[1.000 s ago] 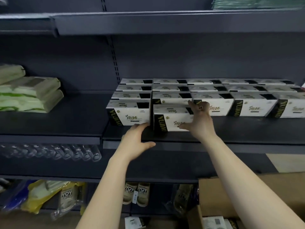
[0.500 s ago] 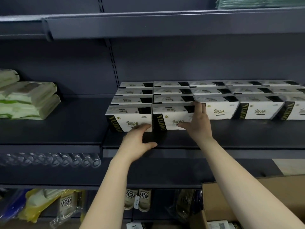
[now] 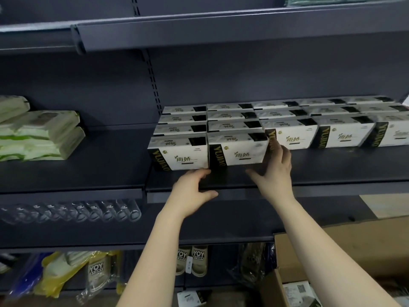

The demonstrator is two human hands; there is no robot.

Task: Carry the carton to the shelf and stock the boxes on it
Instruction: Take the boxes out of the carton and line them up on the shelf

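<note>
Both hands at the front of the dark shelf (image 3: 332, 171): left hand (image 3: 190, 191) spread loose, fingertips touching the bottom front edge of the leftmost front box (image 3: 179, 151); right hand (image 3: 276, 171) open, fingers against the right end of the second front box (image 3: 238, 149). Neither grips anything. More boxes fill rows behind and rightward; the open carton (image 3: 354, 251) sits lower right, below the shelf.

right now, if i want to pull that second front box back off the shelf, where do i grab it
Pinch the second front box from the front-right corner: thumb on its printed front face, fingers on the exposed right end, where the right hand already sits. Its left end butts against the leftmost front box and another box stands behind, so only the front, top and right end are free. The left hand can steady the neighbour.
</note>
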